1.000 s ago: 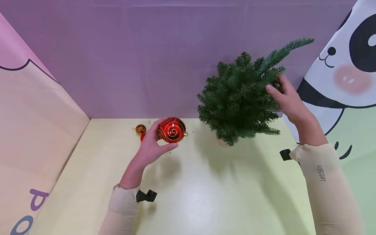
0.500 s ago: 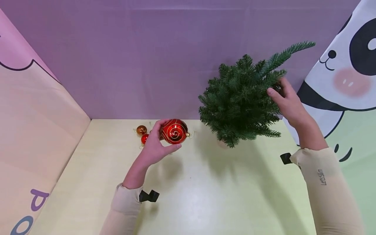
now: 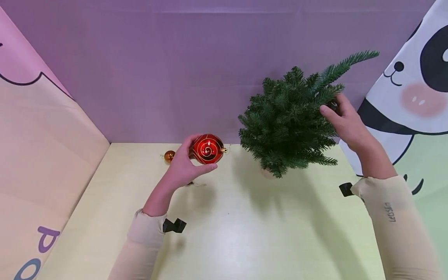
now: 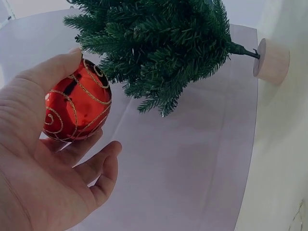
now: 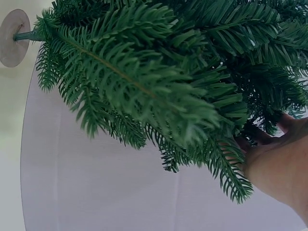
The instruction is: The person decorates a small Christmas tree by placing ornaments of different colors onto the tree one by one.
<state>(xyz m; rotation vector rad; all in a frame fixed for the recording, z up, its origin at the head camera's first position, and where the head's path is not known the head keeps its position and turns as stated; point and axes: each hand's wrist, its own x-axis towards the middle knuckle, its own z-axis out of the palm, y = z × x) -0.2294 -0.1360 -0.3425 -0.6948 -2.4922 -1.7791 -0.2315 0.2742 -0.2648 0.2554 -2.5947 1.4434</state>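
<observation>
In the head view my left hand holds a large shiny red Christmas ball with gold swirls, its gold cap pointing right. The left wrist view shows the ball between thumb and fingers, close to the green branches. A small artificial Christmas tree stands upright at the right on a round wooden base. My right hand grips the tree's upper right side, thumb in front. Its fingertips are hidden among the needles, also in the right wrist view, where the hand reaches in from the right.
A small amber ball lies on the pale table behind my left hand. A thin string shows beside that wrist. A purple backdrop closes off the back; printed cloths hang at both sides.
My left hand has risen slightly with the red Christmas ball. A small red ball visible earlier behind it is now hidden. The right hand keeps its place on the tree.
</observation>
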